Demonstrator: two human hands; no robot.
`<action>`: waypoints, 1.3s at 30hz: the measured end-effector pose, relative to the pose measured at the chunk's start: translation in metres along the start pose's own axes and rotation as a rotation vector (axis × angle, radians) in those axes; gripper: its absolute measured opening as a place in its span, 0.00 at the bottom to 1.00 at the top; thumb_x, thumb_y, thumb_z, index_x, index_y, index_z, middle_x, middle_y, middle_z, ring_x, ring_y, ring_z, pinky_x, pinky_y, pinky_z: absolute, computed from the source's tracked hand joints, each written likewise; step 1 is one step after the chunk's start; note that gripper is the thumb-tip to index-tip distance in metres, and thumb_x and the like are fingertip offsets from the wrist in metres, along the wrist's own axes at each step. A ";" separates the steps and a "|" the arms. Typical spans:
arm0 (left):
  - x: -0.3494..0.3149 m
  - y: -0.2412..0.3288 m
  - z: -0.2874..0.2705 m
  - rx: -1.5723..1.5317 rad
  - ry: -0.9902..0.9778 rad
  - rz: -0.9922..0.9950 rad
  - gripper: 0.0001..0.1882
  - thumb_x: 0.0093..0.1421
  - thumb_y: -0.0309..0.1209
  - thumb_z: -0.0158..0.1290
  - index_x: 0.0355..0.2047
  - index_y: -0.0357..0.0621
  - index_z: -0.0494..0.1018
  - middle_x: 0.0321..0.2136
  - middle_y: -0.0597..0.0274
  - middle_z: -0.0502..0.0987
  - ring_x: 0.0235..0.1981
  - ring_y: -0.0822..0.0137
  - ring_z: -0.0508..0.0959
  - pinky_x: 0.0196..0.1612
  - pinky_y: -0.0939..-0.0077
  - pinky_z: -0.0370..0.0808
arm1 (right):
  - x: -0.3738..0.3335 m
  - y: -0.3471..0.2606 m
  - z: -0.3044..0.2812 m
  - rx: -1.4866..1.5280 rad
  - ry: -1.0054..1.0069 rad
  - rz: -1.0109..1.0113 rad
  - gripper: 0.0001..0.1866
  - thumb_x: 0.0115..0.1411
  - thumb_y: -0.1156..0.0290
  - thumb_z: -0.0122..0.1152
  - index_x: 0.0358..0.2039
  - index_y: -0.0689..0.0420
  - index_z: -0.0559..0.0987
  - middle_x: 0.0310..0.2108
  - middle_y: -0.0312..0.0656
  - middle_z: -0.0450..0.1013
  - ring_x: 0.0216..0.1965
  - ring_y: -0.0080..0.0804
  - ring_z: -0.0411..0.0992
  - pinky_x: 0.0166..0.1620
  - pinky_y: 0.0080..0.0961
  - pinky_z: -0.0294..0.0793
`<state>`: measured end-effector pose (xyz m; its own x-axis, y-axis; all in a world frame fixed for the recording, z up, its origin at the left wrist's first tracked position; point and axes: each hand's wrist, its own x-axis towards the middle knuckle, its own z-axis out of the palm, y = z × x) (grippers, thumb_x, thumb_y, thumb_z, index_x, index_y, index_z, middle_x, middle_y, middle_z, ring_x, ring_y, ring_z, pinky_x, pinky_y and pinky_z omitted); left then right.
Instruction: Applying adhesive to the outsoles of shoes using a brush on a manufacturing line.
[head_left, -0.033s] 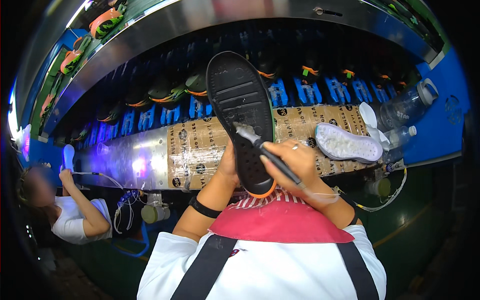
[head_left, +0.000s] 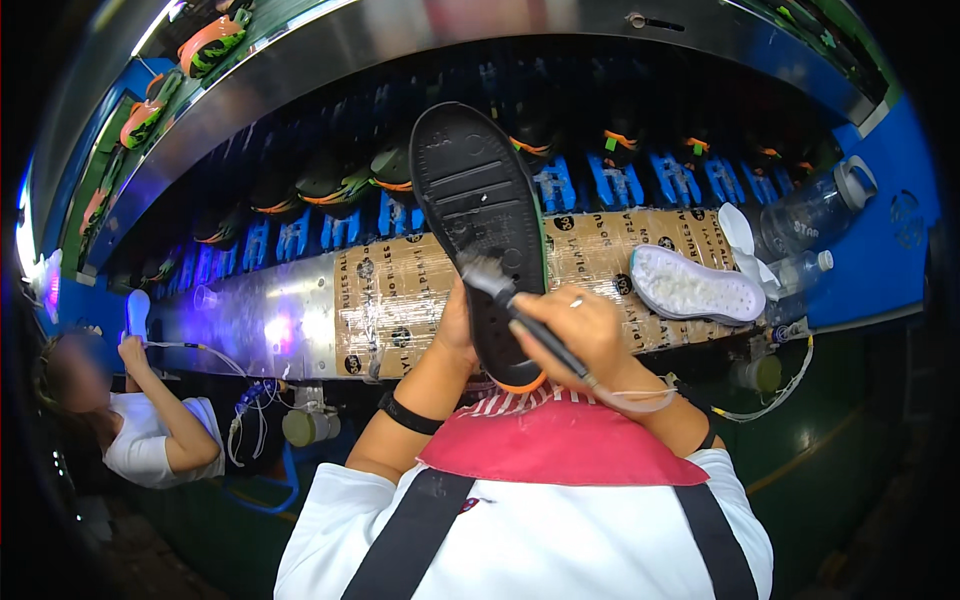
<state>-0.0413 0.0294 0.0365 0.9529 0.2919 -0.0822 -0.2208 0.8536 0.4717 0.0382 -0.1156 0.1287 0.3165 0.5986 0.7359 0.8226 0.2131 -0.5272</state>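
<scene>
A black shoe sole (head_left: 475,185) with an orange heel edge and a thin green line along its side is held up, toe end away from me. My left hand (head_left: 457,328) grips it by the left edge, its fingers mostly hidden behind the sole. In my right hand (head_left: 582,332), closed, is a brush (head_left: 545,338) with a dark handle and a clear tube at its rear end. The pale bristles touch the middle of the sole's inner face. To the right, a white shoe sole (head_left: 690,285) holding white, fluffy-looking matter lies on the cardboard.
Printed cardboard (head_left: 400,300) covers part of the metal bench. Shoes on blue holders (head_left: 615,182) line the back. At right stand a clear jug (head_left: 815,210) and a smaller bottle (head_left: 800,272). A co-worker (head_left: 160,430) at far left holds a sole (head_left: 138,312).
The brush and my right hand have shifted slightly left and toward me along the sole. The black sole has moved slightly left. White streaks on its toe half look fainter.
</scene>
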 end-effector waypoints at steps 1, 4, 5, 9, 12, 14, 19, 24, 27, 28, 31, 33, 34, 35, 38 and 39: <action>0.005 0.002 0.000 0.013 -0.037 -0.066 0.35 0.62 0.59 0.35 0.56 0.42 0.62 0.49 0.49 0.71 0.48 0.54 0.74 0.52 0.57 0.72 | -0.006 0.001 0.004 0.049 -0.081 0.003 0.14 0.44 0.77 0.66 0.34 0.63 0.76 0.24 0.45 0.73 0.24 0.39 0.73 0.26 0.29 0.72; 0.002 0.007 0.003 -0.143 -0.209 -0.098 0.40 0.57 0.63 0.38 0.57 0.42 0.60 0.48 0.38 0.69 0.50 0.43 0.70 0.53 0.49 0.71 | -0.005 -0.002 0.000 0.277 -0.170 0.030 0.13 0.44 0.76 0.67 0.33 0.63 0.77 0.22 0.44 0.73 0.22 0.38 0.73 0.27 0.27 0.72; 0.000 0.008 0.003 -0.111 -0.200 -0.078 0.41 0.57 0.64 0.38 0.58 0.42 0.60 0.48 0.38 0.69 0.50 0.43 0.70 0.52 0.48 0.71 | -0.004 -0.003 -0.003 0.216 -0.101 0.075 0.13 0.44 0.77 0.67 0.32 0.64 0.77 0.21 0.44 0.73 0.21 0.36 0.73 0.26 0.26 0.71; 0.006 0.012 0.001 -0.044 -0.167 -0.028 0.44 0.55 0.67 0.39 0.58 0.42 0.59 0.50 0.38 0.68 0.50 0.42 0.70 0.49 0.47 0.73 | -0.010 0.003 0.003 0.098 0.010 0.104 0.14 0.44 0.79 0.66 0.34 0.64 0.78 0.21 0.46 0.73 0.20 0.35 0.72 0.25 0.25 0.69; 0.006 0.015 0.006 -0.056 -0.239 0.009 0.44 0.58 0.66 0.34 0.57 0.36 0.60 0.48 0.40 0.70 0.49 0.45 0.71 0.48 0.51 0.74 | -0.013 0.001 0.009 0.162 -0.065 0.086 0.11 0.45 0.76 0.66 0.32 0.61 0.78 0.21 0.44 0.73 0.21 0.40 0.72 0.25 0.27 0.70; 0.002 0.018 0.010 -0.136 -0.139 0.027 0.44 0.57 0.66 0.35 0.57 0.36 0.60 0.47 0.40 0.70 0.50 0.44 0.70 0.46 0.50 0.75 | -0.011 0.001 0.002 0.466 -0.279 0.155 0.10 0.46 0.76 0.66 0.32 0.60 0.78 0.21 0.44 0.74 0.22 0.39 0.73 0.25 0.27 0.70; 0.005 0.033 0.007 -0.047 -0.172 0.087 0.45 0.55 0.67 0.39 0.56 0.36 0.61 0.47 0.42 0.69 0.50 0.46 0.69 0.45 0.51 0.75 | -0.013 0.004 0.001 0.302 -0.144 0.328 0.10 0.47 0.76 0.66 0.32 0.60 0.79 0.23 0.44 0.75 0.23 0.37 0.74 0.26 0.26 0.71; 0.002 0.040 0.002 0.016 -0.206 0.080 0.47 0.53 0.67 0.43 0.56 0.36 0.59 0.47 0.42 0.69 0.50 0.45 0.70 0.46 0.51 0.75 | -0.012 0.002 -0.002 0.524 -0.368 0.247 0.11 0.47 0.75 0.66 0.34 0.59 0.80 0.22 0.43 0.75 0.20 0.33 0.74 0.25 0.25 0.71; 0.001 0.049 -0.001 0.056 -0.259 0.078 0.48 0.53 0.67 0.44 0.57 0.35 0.58 0.48 0.40 0.68 0.51 0.43 0.69 0.47 0.49 0.75 | -0.011 0.003 -0.006 0.554 -0.324 0.451 0.11 0.48 0.75 0.66 0.34 0.61 0.81 0.22 0.41 0.76 0.22 0.25 0.73 0.27 0.21 0.71; 0.002 0.050 -0.001 0.071 -0.276 0.058 0.48 0.52 0.67 0.44 0.58 0.34 0.58 0.49 0.39 0.68 0.52 0.43 0.69 0.47 0.49 0.74 | -0.013 0.003 -0.001 0.491 -0.258 0.472 0.11 0.48 0.75 0.65 0.34 0.61 0.81 0.23 0.43 0.76 0.23 0.27 0.74 0.28 0.22 0.71; 0.003 0.054 -0.007 0.051 -0.332 0.006 0.50 0.51 0.68 0.45 0.58 0.34 0.57 0.50 0.36 0.67 0.52 0.42 0.68 0.48 0.49 0.74 | -0.015 0.005 0.000 0.548 -0.436 0.457 0.12 0.48 0.74 0.66 0.35 0.60 0.81 0.24 0.44 0.76 0.25 0.27 0.74 0.29 0.23 0.72; 0.003 0.059 -0.015 0.070 -0.362 -0.012 0.51 0.51 0.68 0.46 0.58 0.33 0.57 0.50 0.36 0.66 0.52 0.41 0.68 0.49 0.49 0.74 | -0.010 0.005 -0.005 0.603 -0.576 0.393 0.13 0.48 0.74 0.67 0.36 0.61 0.81 0.25 0.44 0.77 0.25 0.29 0.75 0.29 0.23 0.72; 0.002 0.060 -0.019 0.132 -0.271 -0.010 0.51 0.49 0.68 0.47 0.58 0.33 0.57 0.50 0.35 0.66 0.53 0.41 0.68 0.49 0.49 0.73 | -0.012 0.005 -0.004 0.605 -0.578 0.396 0.13 0.48 0.74 0.67 0.36 0.61 0.81 0.25 0.44 0.77 0.25 0.29 0.75 0.29 0.23 0.72; 0.002 0.062 -0.022 0.193 -0.179 -0.007 0.52 0.48 0.68 0.48 0.58 0.33 0.57 0.50 0.34 0.66 0.53 0.40 0.67 0.49 0.48 0.73 | -0.015 0.005 -0.002 0.675 -0.505 0.387 0.13 0.48 0.74 0.67 0.36 0.61 0.81 0.25 0.44 0.77 0.24 0.29 0.74 0.29 0.23 0.71; 0.006 0.066 -0.021 0.231 -0.216 -0.074 0.47 0.52 0.63 0.49 0.58 0.34 0.58 0.53 0.36 0.65 0.54 0.40 0.66 0.50 0.49 0.73 | -0.019 0.008 0.002 0.506 -0.333 0.362 0.13 0.48 0.75 0.67 0.37 0.61 0.81 0.23 0.44 0.76 0.23 0.30 0.73 0.27 0.23 0.70; 0.005 0.067 -0.019 0.228 -0.215 -0.072 0.47 0.52 0.63 0.49 0.58 0.34 0.58 0.53 0.36 0.65 0.54 0.40 0.66 0.50 0.49 0.73 | -0.019 0.007 0.001 0.503 -0.409 0.387 0.13 0.49 0.75 0.67 0.37 0.60 0.81 0.23 0.44 0.76 0.22 0.30 0.73 0.27 0.23 0.69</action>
<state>-0.0549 0.0965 0.0508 0.9919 0.1154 0.0535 -0.1220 0.7433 0.6577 0.0376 -0.1242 0.1106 0.2578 0.9202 0.2946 0.3425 0.1980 -0.9184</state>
